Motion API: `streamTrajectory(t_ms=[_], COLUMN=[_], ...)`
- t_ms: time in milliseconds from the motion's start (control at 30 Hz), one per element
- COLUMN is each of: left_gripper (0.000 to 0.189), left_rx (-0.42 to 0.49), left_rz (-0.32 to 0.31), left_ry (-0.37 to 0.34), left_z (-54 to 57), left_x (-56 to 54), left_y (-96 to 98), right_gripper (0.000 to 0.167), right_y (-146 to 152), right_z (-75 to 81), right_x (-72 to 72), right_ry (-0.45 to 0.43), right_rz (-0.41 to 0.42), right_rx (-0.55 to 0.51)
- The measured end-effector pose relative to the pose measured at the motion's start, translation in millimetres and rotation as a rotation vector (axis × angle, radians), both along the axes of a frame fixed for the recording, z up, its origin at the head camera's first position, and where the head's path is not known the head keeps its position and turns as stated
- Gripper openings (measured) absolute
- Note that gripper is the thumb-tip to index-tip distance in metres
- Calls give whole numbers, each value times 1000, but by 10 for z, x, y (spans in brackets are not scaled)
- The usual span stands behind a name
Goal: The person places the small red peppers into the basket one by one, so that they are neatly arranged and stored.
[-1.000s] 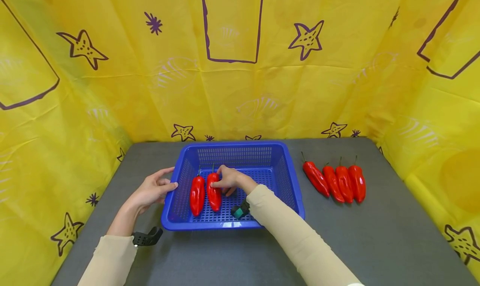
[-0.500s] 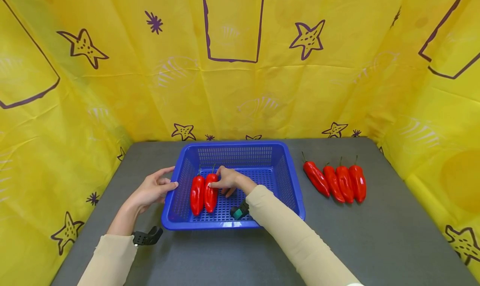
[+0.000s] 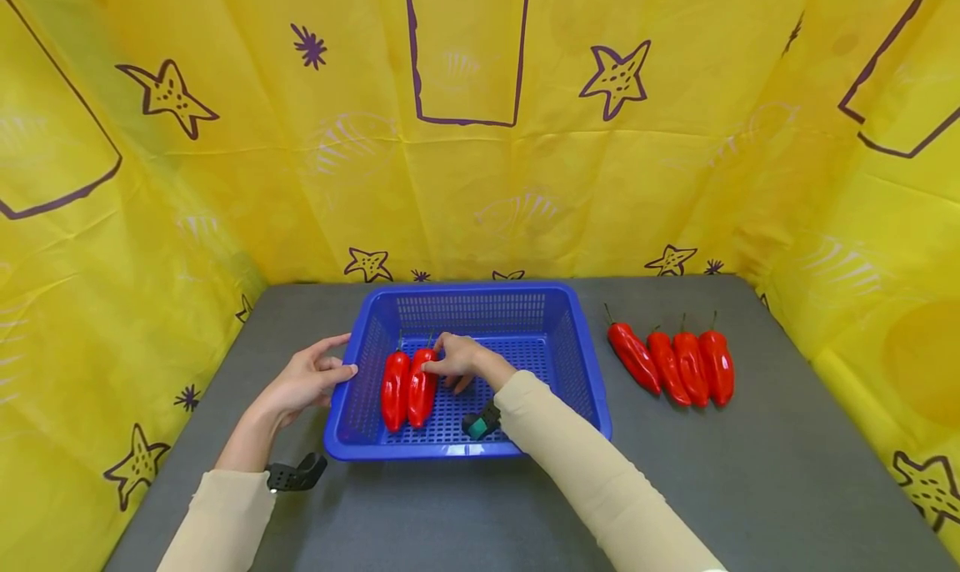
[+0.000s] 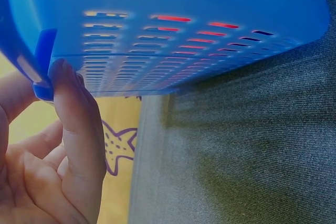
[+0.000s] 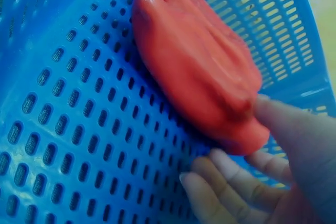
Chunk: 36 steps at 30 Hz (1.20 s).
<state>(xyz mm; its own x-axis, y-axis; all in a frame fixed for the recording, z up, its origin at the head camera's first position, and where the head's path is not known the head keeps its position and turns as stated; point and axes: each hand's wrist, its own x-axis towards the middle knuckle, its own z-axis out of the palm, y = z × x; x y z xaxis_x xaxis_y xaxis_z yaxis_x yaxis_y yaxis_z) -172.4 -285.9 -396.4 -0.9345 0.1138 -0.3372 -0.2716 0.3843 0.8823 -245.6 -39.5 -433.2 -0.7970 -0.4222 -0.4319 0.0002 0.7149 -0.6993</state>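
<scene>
My left hand (image 3: 303, 378) pinches the left rim of the blue plastic basket (image 3: 480, 451); in the left wrist view the thumb (image 4: 79, 124) lies against the rim from outside. Inside the basket, two red chili peppers lie side by side at the left, stems toward the back. The right-hand pepper (image 3: 422, 397) is pinched near its stem end by my right hand (image 3: 465, 360). Beside it lies the left-hand pepper (image 3: 395, 393), which no hand touches. In the right wrist view the pinched pepper (image 5: 194, 72) largely covers the other one.
Several more red peppers (image 3: 688, 368) lie in a row on the grey table (image 3: 750, 489), right of the basket. A yellow cloth (image 3: 465, 188) with drawn starfish hangs behind and along both sides.
The pepper in my right hand has shifted slightly left and now lies closer to the other pepper. My left hand has stayed on the basket rim.
</scene>
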Motion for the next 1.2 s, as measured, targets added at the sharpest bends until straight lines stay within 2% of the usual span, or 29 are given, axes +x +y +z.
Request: streamTrajectory(t_ms=[200,567,767,1000,1200], left_gripper=[73,73,72,72,72], left_rx=[4,1,-2,3,16], left_rz=[2,7,15,12,11], left_ry=[-1,0,-6,-2,-5], left_z=[-7,-5,-4,-6,-5], left_x=[2,-4,-4,-2,3], left_y=[3,7,7,10,12], right_gripper=[44,42,42,41,42], right_y=[44,172,236,317,397], right_z=[54,241,344,462,565], right_x=[-24,2,21,62,91], right_ry=[78,244,301,479,551], right_rz=[33,164,209,259,255], right_rx=[49,94,70,54,-14])
